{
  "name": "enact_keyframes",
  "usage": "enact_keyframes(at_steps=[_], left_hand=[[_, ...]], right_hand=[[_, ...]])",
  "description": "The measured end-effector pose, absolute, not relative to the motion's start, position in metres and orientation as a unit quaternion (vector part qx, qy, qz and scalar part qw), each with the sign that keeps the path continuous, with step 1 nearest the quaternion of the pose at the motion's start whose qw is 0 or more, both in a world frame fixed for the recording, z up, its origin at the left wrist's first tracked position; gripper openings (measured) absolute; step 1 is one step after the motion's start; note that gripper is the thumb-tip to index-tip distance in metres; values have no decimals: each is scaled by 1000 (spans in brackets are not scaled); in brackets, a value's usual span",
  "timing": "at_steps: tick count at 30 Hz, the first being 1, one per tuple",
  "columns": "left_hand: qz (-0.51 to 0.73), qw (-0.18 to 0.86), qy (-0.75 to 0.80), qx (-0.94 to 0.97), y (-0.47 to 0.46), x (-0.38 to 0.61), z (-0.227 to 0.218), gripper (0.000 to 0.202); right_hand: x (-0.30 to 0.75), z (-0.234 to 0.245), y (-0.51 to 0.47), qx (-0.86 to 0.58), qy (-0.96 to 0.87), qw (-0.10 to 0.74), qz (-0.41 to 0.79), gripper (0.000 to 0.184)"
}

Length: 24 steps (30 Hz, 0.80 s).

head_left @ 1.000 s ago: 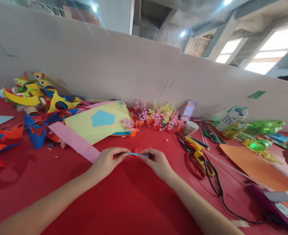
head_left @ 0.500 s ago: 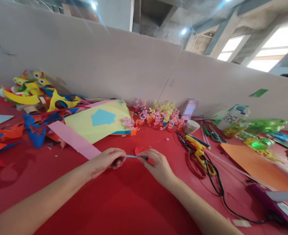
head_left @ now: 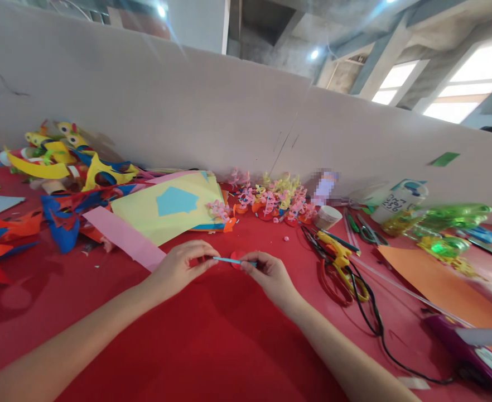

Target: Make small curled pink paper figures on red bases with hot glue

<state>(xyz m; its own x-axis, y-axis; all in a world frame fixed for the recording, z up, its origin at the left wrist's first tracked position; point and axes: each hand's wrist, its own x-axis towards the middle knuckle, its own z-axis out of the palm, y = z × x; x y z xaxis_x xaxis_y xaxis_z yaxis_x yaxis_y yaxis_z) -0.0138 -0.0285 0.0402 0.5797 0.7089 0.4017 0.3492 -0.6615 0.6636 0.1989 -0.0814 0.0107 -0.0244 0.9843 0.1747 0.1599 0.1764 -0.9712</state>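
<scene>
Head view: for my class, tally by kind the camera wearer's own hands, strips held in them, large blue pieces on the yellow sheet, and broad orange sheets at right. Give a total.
Left hand and right hand: 2
Blue strip held: 1
Large blue piece on the yellow sheet: 1
Broad orange sheet: 1
Total: 5

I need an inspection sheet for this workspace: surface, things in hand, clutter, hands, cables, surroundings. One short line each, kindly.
Surface: red table, small scraps scattered on it.
Things in hand: one thin blue strip.
Clutter: yellow sheet on the left, orange sheet on the right.
Hands: left hand pinches one end of the strip, right hand grips nearer the other.
Cables: black cable lying loose, near the purple box.
Surroundings: pale partition behind, green patch on it.
</scene>
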Motion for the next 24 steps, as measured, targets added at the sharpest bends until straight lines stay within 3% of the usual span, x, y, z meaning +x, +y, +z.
enact_keyframes(at_steps=[11, 17, 21, 24], left_hand=[[314, 275, 348, 840, -29, -14, 42, 15], [296, 459, 386, 743, -26, -11, 36, 14], [300, 612, 379, 626, -34, -3, 31, 20], [327, 660, 381, 559, -45, 4, 32, 15]], right_hand=[[200, 10, -83, -508, -630, 477, 343, 13], [198, 17, -89, -501, -704, 457, 211, 11], [193, 18, -91, -504, -656, 491, 272, 10], [189, 17, -92, -496, -618, 507, 338, 12]])
